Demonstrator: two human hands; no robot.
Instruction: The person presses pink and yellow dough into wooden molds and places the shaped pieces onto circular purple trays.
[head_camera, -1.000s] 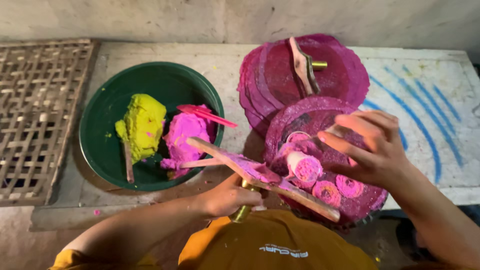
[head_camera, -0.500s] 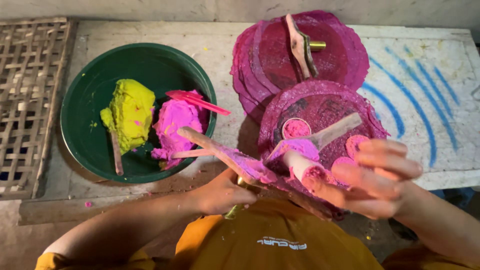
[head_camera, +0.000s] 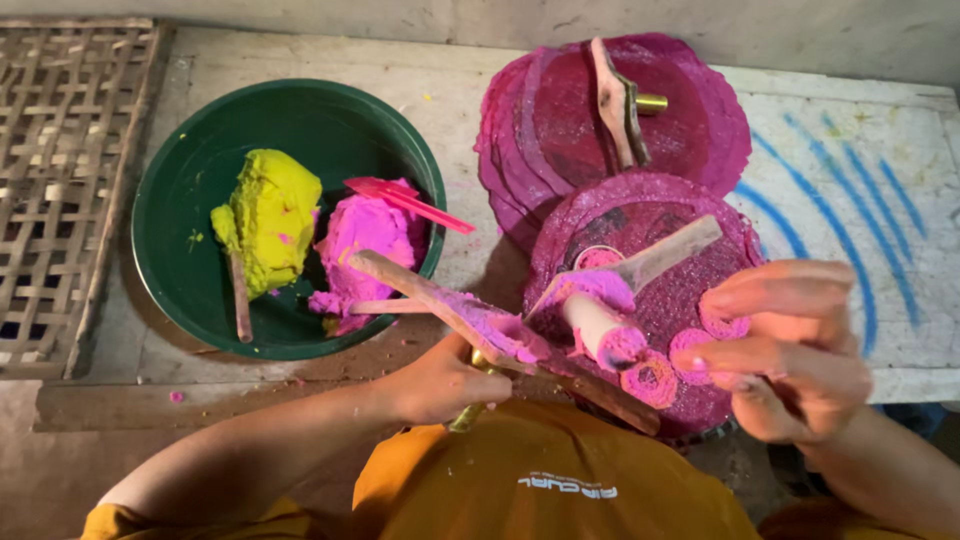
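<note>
Nearest the camera, the person's orange shirt (head_camera: 540, 490) fills the bottom edge. Just above it the left hand (head_camera: 445, 380) is closed around a brass-coloured handle (head_camera: 468, 410), which carries a long wooden stick smeared with pink paste (head_camera: 470, 320) slanting across the near edge of the pale concrete slab (head_camera: 880, 200). The right hand (head_camera: 790, 355) hangs half open, fingers (head_camera: 770, 300) spread and loosely curled, holding nothing, its tips touching small pink paste coils (head_camera: 650, 378) that lie on the near part of a round magenta disc (head_camera: 680, 290). Beside those coils a short white cylinder capped with pink paste (head_camera: 600, 330) rests on the same disc, and a wooden spatula (head_camera: 650, 262) lies across it.

Toward the slab's left side stands a round dark green bowl (head_camera: 200, 160) holding a lump of yellow paste (head_camera: 270, 215), a lump of pink paste (head_camera: 365, 245) and a pink plastic scraper (head_camera: 405, 200). Behind the disc, near the far edge, lies a stack of magenta sheets (head_camera: 560, 120) with a wooden tool (head_camera: 615, 100) on top. A woven bamboo mat (head_camera: 55, 180) lies off the left edge.
</note>
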